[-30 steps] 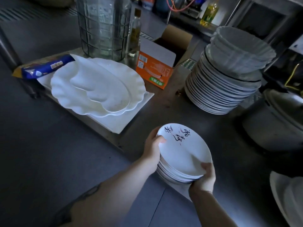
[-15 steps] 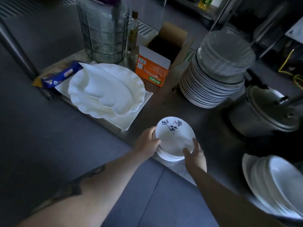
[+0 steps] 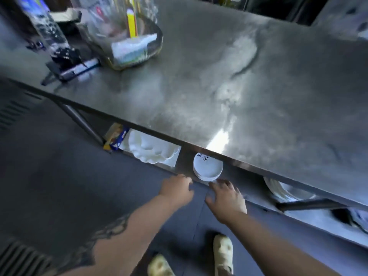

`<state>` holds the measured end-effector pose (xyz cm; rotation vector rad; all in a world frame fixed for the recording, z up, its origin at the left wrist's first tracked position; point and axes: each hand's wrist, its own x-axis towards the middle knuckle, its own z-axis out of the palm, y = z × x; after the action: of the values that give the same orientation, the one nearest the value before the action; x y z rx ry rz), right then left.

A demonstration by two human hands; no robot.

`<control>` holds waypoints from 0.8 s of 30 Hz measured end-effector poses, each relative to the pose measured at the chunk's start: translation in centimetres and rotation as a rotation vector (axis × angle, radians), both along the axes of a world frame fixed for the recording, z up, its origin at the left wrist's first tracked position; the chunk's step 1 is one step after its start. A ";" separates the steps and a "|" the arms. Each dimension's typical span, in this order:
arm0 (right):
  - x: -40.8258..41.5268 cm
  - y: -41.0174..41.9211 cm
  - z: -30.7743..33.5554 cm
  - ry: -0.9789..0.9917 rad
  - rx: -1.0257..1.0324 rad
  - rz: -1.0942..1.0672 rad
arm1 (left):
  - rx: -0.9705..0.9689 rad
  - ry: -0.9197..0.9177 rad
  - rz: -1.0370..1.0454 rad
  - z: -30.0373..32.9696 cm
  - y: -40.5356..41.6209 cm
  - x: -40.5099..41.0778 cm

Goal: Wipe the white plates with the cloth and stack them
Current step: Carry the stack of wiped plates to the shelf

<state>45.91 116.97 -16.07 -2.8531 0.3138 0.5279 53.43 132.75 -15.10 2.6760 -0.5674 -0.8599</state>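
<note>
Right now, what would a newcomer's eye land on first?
The broad steel tabletop fills most of the view, with a bright glare patch near its front edge. Just under that edge, on the lower shelf, sits a small stack of white plates, the top one bearing dark brush lettering. The left hand and right hand hover just in front of it, fingers loose, neither gripping anything.

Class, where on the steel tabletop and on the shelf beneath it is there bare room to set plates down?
The steel tabletop is bare right of the wire basket. The lower shelf has a narrow gap between the scalloped white platters and the small white plate stack.
</note>
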 end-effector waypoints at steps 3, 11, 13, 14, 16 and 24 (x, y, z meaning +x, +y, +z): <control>-2.5 -0.4 6.1 -0.021 0.008 -0.039 | -0.030 -0.034 -0.053 6.9 -1.4 -1.6; -11.0 -10.3 16.0 -0.148 -0.011 -0.235 | -0.228 -0.177 -0.198 17.3 -14.2 -6.7; -13.6 -15.2 17.8 -0.196 -0.037 -0.320 | -0.273 -0.201 -0.251 19.1 -19.6 -8.2; -14.9 -17.9 18.6 -0.210 -0.061 -0.352 | -0.278 -0.218 -0.287 19.8 -22.5 -9.1; -17.8 -23.5 20.0 -0.230 -0.116 -0.407 | -0.299 -0.257 -0.350 20.7 -28.4 -11.0; -26.3 -43.4 24.8 -0.249 -0.235 -0.541 | -0.336 -0.286 -0.441 24.1 -49.4 -18.5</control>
<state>19.57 73.59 8.71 -2.8200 1.1148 0.0303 34.97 83.36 9.00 2.4068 -1.2792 -0.4209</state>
